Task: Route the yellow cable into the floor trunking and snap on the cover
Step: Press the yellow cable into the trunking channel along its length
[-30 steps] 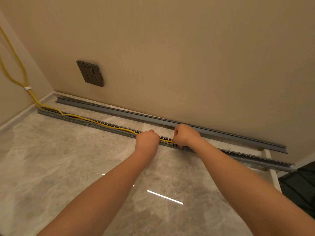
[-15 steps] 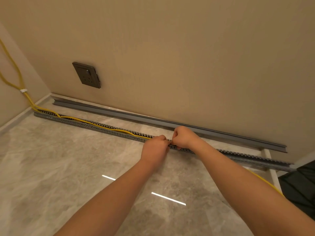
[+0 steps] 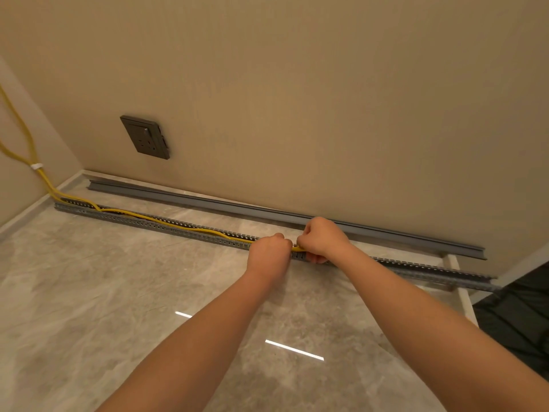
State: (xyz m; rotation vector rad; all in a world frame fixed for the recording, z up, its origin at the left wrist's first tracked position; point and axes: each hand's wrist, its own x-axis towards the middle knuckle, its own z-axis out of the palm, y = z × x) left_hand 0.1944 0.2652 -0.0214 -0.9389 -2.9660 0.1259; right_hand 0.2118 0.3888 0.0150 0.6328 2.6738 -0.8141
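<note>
1. Left hand (image 3: 269, 254) and right hand (image 3: 322, 239), both fisted, pinch the yellow cable (image 3: 166, 222) at mid-trunking (image 3: 154, 226).
2. The cable lies inside the trunking's left stretch.
3. The cover (image 3: 237, 207) lies on the floor (image 3: 104, 292) along the wall.

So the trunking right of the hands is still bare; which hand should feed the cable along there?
Probably the right hand: it grips the yellow cable nearest the unfilled trunking, while the left hand pins the laid part.
</note>
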